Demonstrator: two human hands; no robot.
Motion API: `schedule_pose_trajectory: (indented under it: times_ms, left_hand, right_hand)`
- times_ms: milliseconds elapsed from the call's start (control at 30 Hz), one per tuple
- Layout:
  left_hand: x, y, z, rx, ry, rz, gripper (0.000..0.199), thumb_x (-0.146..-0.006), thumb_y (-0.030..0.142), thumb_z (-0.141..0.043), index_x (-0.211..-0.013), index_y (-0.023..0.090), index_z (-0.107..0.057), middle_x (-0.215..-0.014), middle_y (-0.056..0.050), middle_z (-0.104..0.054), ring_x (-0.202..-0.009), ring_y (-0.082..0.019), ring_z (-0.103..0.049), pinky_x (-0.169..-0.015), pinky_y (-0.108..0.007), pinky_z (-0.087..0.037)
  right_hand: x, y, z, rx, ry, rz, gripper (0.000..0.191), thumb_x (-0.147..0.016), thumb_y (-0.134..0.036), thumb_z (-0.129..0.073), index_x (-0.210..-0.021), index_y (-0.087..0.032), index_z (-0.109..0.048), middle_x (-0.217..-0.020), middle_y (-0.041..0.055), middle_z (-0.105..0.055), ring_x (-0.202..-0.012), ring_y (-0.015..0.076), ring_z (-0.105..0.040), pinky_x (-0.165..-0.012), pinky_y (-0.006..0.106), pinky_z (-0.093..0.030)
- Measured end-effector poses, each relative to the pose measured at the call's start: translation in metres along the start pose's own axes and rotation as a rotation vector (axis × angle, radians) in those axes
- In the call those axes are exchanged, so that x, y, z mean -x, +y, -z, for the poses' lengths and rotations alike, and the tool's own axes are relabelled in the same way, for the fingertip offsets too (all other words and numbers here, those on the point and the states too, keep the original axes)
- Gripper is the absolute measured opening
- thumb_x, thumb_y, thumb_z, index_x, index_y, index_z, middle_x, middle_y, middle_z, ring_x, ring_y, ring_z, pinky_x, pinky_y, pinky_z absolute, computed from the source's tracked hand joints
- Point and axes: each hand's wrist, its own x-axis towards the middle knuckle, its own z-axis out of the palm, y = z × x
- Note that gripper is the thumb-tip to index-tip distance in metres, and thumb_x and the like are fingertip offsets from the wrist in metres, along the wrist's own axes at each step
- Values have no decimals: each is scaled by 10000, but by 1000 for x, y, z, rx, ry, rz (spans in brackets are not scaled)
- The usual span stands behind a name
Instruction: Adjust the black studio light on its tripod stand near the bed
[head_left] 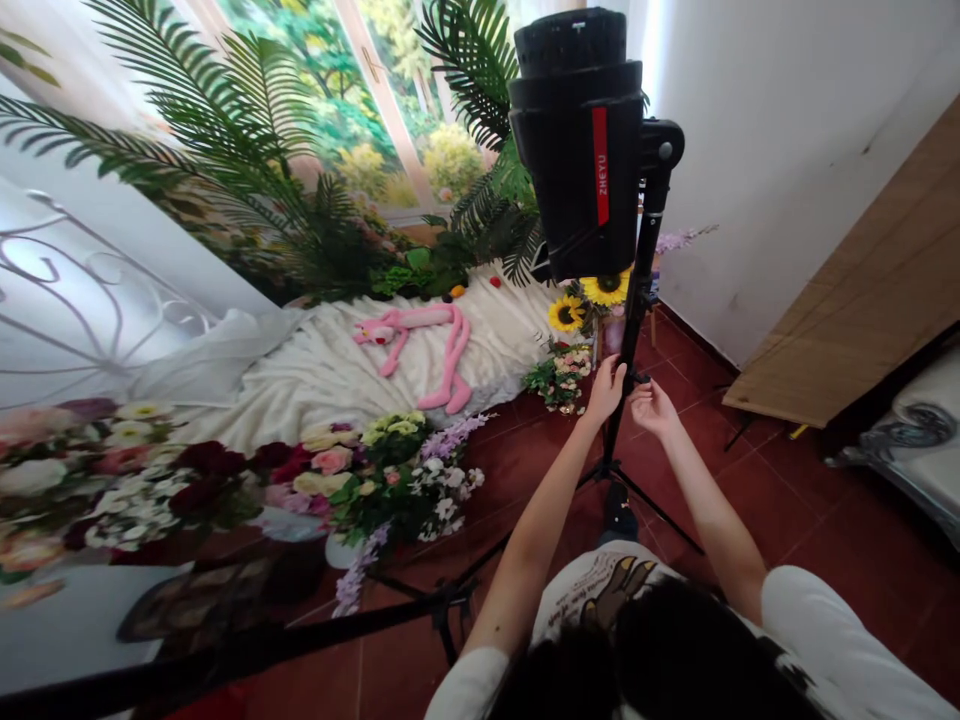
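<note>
A black studio light [574,180] with a red stripe reading ZHEYU is mounted on a black light stand [640,310] in front of me. My left hand [604,392] is wrapped round the stand's pole below the lamp. On the pole's right side, my right hand [654,408] has its fingers curled at a small black clamp knob [639,378]. The fingertips seem to pinch the knob. The stand's legs [611,470] spread on the red tile floor near my foot.
A pink plush toy [450,350] lies on a white draped cloth [330,370]. Bunches of artificial flowers [397,470] line its near side, and sunflowers [568,313] stand behind the pole. Another black stand [442,600] crosses the lower left. A wooden panel [855,270] leans at right.
</note>
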Motion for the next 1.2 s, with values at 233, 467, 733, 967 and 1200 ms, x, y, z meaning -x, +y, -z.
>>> schedule_pose_trajectory:
  times_ms: [233,467,733,967,1200]
  left_hand:
    - [-14,-8,-24,55,12,65,547,-952,643,-357,-1143,172,-561,-1124,-126,-682,-1012,-196,-659,-962,-360,-501]
    - [-16,-12,-28,9,82,89,616,-916,701,-370,-1106,160,-595,-928,-99,-703,-810,-182,-661,-817,-323,-519]
    - [-17,-14,-30,28,103,92,698,-868,774,-360,-1068,156,-616,-883,-94,-685,-795,-196,-649,-832,-352,-519]
    - [-17,-14,-29,20,107,88,695,-865,782,-349,-1055,171,-620,-879,-84,-681,-832,-193,-648,-874,-347,-518]
    - [-14,-13,-31,-7,131,109,791,-831,810,-359,-1167,136,-599,-929,-121,-701,-912,-229,-680,-915,-379,-534]
  right_hand:
    - [-2,-21,1,-137,78,-166,255,-970,-324,-562,-774,-161,-560,-647,-9,-672,-534,67,-641,-535,148,-581]
    - [3,-30,-11,-208,207,-221,246,-996,-334,-520,-845,-146,-570,-704,7,-689,-593,74,-679,-559,157,-613]
    - [4,-35,-26,50,357,-159,181,-998,-267,-494,-887,-152,-580,-723,0,-684,-597,50,-677,-528,107,-589]
    - [2,-22,-21,942,497,361,166,-816,-59,-674,-778,-184,-571,-706,11,-669,-590,85,-658,-534,139,-589]
    - [29,-5,-13,1964,321,909,154,-750,-107,-627,-747,-258,-653,-1242,65,-632,-1179,242,-566,-916,361,-557]
